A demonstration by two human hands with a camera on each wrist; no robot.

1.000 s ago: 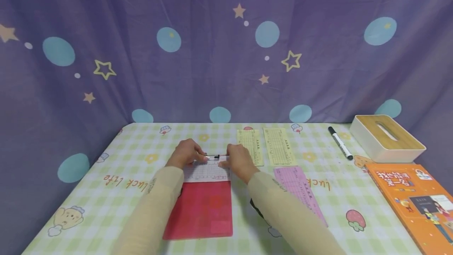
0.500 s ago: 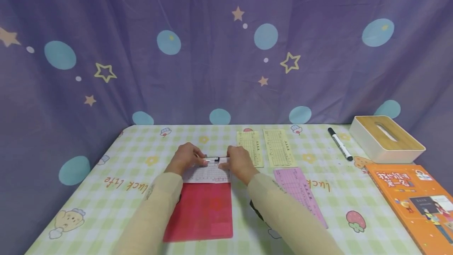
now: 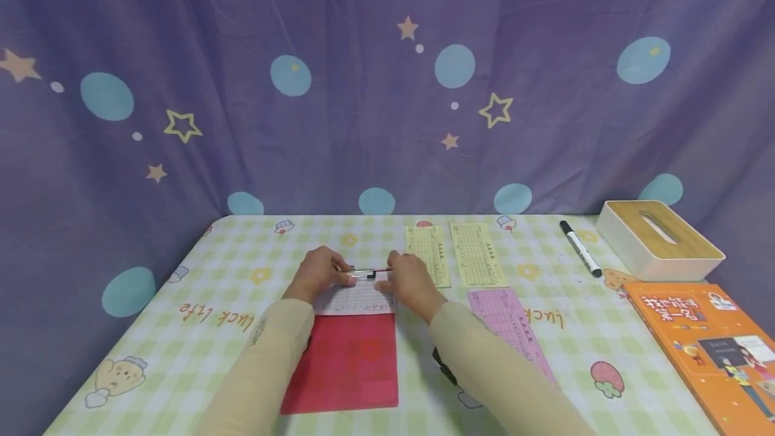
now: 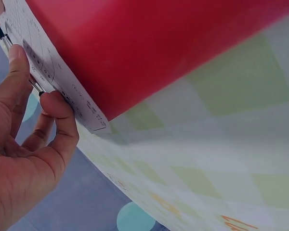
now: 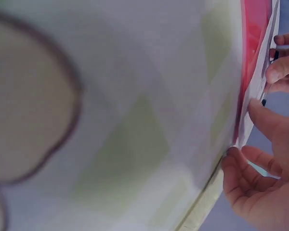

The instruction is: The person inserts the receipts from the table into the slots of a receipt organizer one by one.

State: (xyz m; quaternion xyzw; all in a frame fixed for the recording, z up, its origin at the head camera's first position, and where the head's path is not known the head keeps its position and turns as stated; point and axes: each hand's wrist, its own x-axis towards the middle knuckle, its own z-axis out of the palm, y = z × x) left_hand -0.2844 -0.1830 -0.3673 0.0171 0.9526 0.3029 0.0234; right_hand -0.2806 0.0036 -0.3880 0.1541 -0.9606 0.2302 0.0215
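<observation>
A red plastic folder (image 3: 345, 362) lies on the table, with a white printed sheet (image 3: 354, 300) over its far part. Along the far edge runs a thin metal clip (image 3: 363, 274) with black plastic parts. My left hand (image 3: 319, 273) pinches the clip; in the left wrist view the thumb lies on its metal arm and the bent forefinger meets its black end. My right hand (image 3: 414, 282) holds the far right edge of the sheet. In the right wrist view, the right thumb (image 5: 265, 117) presses the sheet's face while the other fingers curl at the edge.
Two yellow printed slips (image 3: 428, 254) and a pink slip (image 3: 508, 328) lie right of the folder. Farther right are a black-capped marker (image 3: 580, 249), a white tissue box (image 3: 660, 241) with a wooden lid and an orange book (image 3: 696, 342). A purple curtain (image 3: 375, 133) hangs behind the table.
The head view has tilted up slightly, so everything sits a little lower in it. Both hands keep their place at the clip and the sheet's far edge.
</observation>
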